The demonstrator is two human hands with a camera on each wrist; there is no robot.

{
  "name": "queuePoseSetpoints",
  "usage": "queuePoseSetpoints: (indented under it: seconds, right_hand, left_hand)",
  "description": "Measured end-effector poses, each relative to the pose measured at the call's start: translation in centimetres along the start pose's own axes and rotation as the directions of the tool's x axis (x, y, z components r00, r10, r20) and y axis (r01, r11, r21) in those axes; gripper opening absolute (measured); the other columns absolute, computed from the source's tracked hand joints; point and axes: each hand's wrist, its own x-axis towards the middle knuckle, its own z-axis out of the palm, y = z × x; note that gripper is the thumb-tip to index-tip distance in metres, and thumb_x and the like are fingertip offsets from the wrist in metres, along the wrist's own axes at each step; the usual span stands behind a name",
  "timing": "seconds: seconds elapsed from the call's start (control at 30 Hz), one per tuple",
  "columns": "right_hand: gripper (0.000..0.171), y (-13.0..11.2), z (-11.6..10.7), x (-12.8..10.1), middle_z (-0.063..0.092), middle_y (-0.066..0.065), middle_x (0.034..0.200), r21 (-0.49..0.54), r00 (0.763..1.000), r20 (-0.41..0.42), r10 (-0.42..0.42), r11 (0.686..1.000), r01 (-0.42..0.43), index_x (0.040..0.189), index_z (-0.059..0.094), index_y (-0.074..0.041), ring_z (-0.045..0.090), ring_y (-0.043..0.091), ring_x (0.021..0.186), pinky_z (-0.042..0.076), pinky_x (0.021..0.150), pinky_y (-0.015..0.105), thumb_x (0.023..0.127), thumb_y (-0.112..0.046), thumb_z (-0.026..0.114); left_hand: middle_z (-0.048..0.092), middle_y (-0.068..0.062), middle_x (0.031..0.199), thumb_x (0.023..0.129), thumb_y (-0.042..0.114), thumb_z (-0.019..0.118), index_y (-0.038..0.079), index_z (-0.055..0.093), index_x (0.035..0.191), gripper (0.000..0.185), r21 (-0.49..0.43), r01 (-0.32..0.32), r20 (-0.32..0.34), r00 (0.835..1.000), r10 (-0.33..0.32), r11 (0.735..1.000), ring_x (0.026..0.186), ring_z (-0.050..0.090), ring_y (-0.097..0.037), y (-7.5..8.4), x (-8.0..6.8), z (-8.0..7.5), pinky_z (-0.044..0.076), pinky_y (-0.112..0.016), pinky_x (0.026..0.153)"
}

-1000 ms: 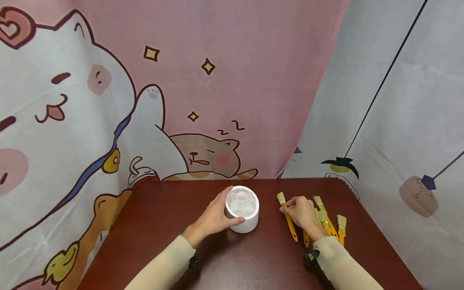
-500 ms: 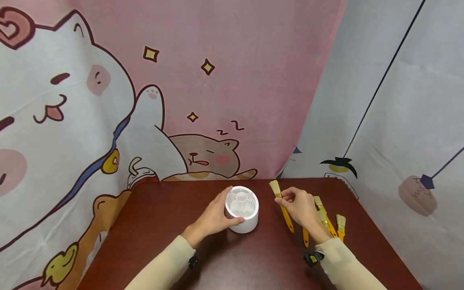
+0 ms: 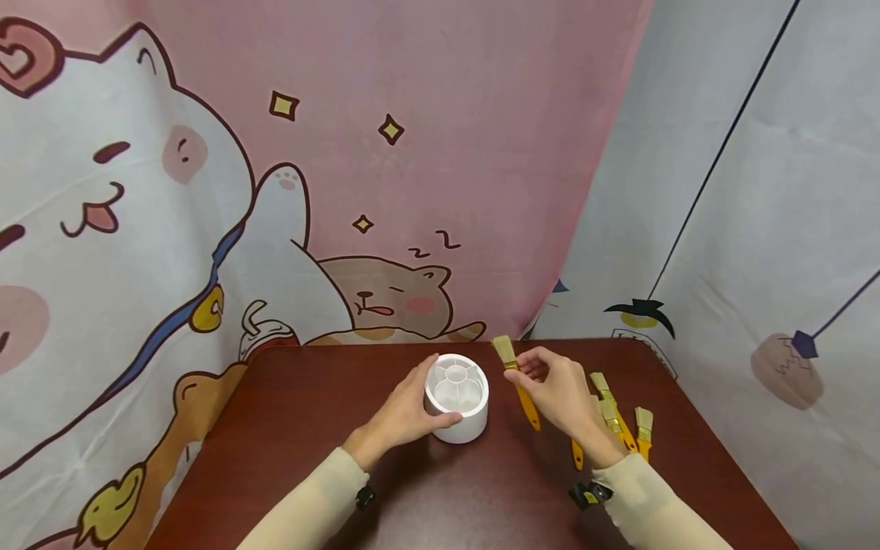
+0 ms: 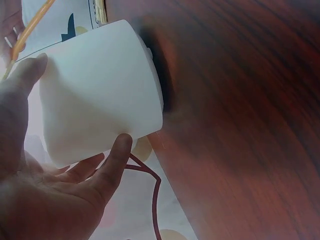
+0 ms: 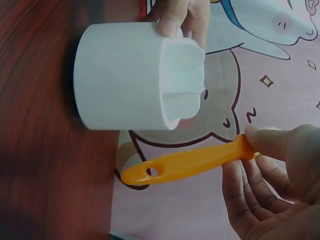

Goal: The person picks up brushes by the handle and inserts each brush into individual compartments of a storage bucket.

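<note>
My left hand (image 3: pixel 402 418) grips a white round holder (image 3: pixel 461 429) from the left, thumb at the front and fingers round the back. The holder stands upright on the table, its open top divided into a ring of compartments around a central one. To its right, my right hand (image 3: pixel 565 393) pinches a paintbrush (image 3: pixel 527 406) near the ferrule. Pale bristles point up and away, and the orange handle (image 5: pixel 195 164) slants down, clear of the table. In the left wrist view the holder's smooth wall (image 4: pixel 100 95) shows between thumb and fingers.
Several more orange-handled paintbrushes (image 3: pixel 624 431) lie on the right of the dark wood table (image 3: pixel 467 504), partly hidden behind my right hand and forearm. A curtain (image 3: pixel 481 153) printed with cartoon cats hangs behind the table's far edge.
My right hand has lifted the paintbrush off the table and carried it left, towards the holder. My left hand keeps its hold on the holder, which stays in place.
</note>
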Motion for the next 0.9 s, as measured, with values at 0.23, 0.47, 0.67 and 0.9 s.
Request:
queuePoseSetpoints:
  seconds: [0.23, 0.47, 0.67, 0.9]
  right_hand:
    - [0.023, -1.6, 0.0, 0.0, 0.085, 0.001, 0.097, 0.069, 0.996, -0.009, -0.084, 0.994, 0.084, 0.108, 0.082, -0.015, 0.078, 0.009, 0.082, 0.065, 0.076, 0.021, 0.095, -0.023, 0.100]
    - [0.023, -3.6, 0.3, 0.0, 0.086, -0.003, 0.096, 0.165, 0.989, -0.001, -0.151, 0.975, 0.149, 0.108, 0.081, -0.017, 0.081, 0.009, 0.083, 0.067, 0.077, 0.024, 0.094, -0.019, 0.100]
    - [0.024, -4.9, 0.8, 0.0, 0.086, -0.003, 0.096, 0.259, 0.972, -0.025, -0.232, 0.938, 0.230, 0.108, 0.081, -0.016, 0.081, 0.008, 0.082, 0.067, 0.077, 0.023, 0.094, -0.014, 0.100]
    - [0.026, -5.3, 1.4, 0.2, 0.085, -0.003, 0.101, 0.295, 0.964, -0.026, -0.264, 0.919, 0.260, 0.113, 0.081, -0.017, 0.082, 0.009, 0.089, 0.068, 0.083, 0.023, 0.094, -0.011, 0.099]
  left_hand:
    - [0.055, -0.021, 0.174, 0.088, 0.055, 0.101, 0.012, 0.031, 0.183, 0.125, -0.010, 0.004, 0.010, 1.000, -0.003, 1.000, 0.150, 0.066, -0.041, 0.2, 0.0, -0.1, 0.055, -0.063, 0.126]
    - [0.057, -0.021, 0.172, 0.088, 0.056, 0.101, 0.012, 0.031, 0.183, 0.126, -0.002, -0.003, 0.017, 1.000, 0.003, 1.000, 0.148, 0.067, -0.040, -0.1, 0.0, -0.2, 0.056, -0.063, 0.125]
    - [0.057, -0.021, 0.171, 0.089, 0.055, 0.100, 0.011, 0.030, 0.183, 0.125, 0.002, -0.004, 0.028, 1.000, 0.004, 1.000, 0.146, 0.068, -0.038, -0.1, 0.0, -0.3, 0.057, -0.064, 0.123]
    - [0.057, -0.021, 0.171, 0.090, 0.056, 0.100, 0.010, 0.029, 0.183, 0.126, 0.001, -0.003, 0.038, 0.999, 0.003, 1.000, 0.146, 0.068, -0.038, -0.1, 0.1, -0.3, 0.057, -0.063, 0.123]
